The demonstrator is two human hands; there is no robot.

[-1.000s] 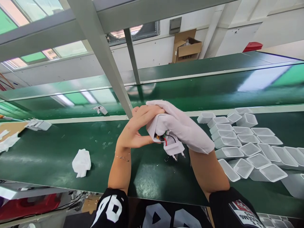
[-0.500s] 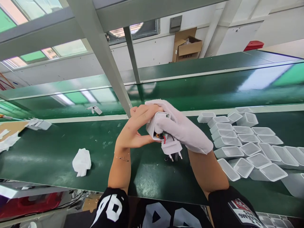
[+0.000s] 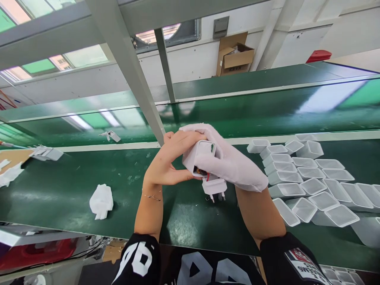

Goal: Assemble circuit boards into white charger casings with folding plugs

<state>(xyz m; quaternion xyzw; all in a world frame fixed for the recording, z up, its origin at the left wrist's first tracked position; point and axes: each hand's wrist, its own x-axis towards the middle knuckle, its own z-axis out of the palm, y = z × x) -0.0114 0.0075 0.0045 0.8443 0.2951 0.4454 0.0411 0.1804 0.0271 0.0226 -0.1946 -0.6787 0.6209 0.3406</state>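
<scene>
My left hand (image 3: 168, 164), bare, is closed around the left side of a white plastic charger housing (image 3: 203, 149). My right hand (image 3: 227, 162) wears a white glove and grips the same housing from the right. Its thumb lies across the housing's open end, where dark and copper-coloured parts show. Below that opening hangs a white plug cap (image 3: 214, 186) with two pins pointing down. A short red wire (image 3: 208, 177) runs between the cap and the inside of the housing. The gloved thumb hides most of the inside.
Several open white housings (image 3: 308, 174) stand in rows on the green bench (image 3: 133, 170) at right. A crumpled white glove-like piece (image 3: 101, 201) lies at left. Farther off, another charger (image 3: 113, 136) sits on the green belt (image 3: 130, 130). A grey post (image 3: 127, 75) rises ahead.
My gloved thumb has shifted farther over the housing's opening. The plug cap now hangs straighter and nearer the housing. The charger on the belt has moved left.
</scene>
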